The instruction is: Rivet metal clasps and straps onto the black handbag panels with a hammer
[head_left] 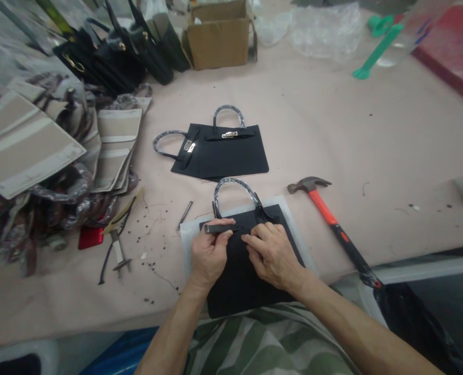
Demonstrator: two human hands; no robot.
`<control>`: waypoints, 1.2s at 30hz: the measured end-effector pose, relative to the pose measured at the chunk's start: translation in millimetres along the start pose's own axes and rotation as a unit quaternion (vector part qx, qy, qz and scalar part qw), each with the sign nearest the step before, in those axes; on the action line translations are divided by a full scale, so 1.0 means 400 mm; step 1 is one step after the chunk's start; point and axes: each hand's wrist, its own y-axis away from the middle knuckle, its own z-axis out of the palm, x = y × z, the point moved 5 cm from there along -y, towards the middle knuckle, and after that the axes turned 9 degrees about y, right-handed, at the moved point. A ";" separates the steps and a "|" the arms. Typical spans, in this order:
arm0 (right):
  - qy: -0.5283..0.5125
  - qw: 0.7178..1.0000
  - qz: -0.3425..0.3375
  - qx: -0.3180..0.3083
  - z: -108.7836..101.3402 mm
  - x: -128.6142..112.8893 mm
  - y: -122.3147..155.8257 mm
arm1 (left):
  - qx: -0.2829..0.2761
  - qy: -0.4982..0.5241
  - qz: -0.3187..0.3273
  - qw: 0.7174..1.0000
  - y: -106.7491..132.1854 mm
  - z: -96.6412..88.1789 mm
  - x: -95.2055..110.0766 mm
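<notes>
A flat black bag panel (241,281) with a wrapped handle (233,187) lies on a white pad (188,234) at the table's near edge. My left hand (209,255) pinches a dark strap (220,228) laid across the top of the panel. My right hand (272,253) rests on the panel beside it, fingers pressed down on the strap's right part. Two more finished black panels (223,151) with metal clasps lie further back in the middle.
A hammer (335,221) with a red and black handle lies to the right. A small metal punch (185,214) and pliers (117,252) lie to the left, by stacked beige pieces (28,140). Black handbags (114,52), a cardboard box (217,36) and plastic wrap stand at the back.
</notes>
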 end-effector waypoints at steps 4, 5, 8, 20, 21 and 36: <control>-0.014 1.000 0.006 0.005 0.001 0.003 -0.002 | -0.011 -0.066 0.060 0.996 0.006 0.005 0.014; -0.016 1.000 0.007 0.006 0.001 0.004 -0.002 | -0.014 -0.072 0.068 0.995 0.007 0.005 0.016; -0.020 1.000 0.008 0.008 0.000 0.005 -0.001 | -0.023 -0.084 0.075 0.993 0.009 0.007 0.019; -0.018 1.000 0.012 0.015 -0.006 0.007 -0.006 | -0.025 -0.110 0.091 0.989 0.011 0.011 0.024; -0.019 1.000 0.012 0.014 -0.006 0.007 -0.005 | -0.025 -0.116 0.094 0.988 0.011 0.013 0.025; -0.014 1.000 0.013 0.023 -0.006 0.007 0.001 | -0.022 -0.183 0.163 0.969 0.001 0.057 0.048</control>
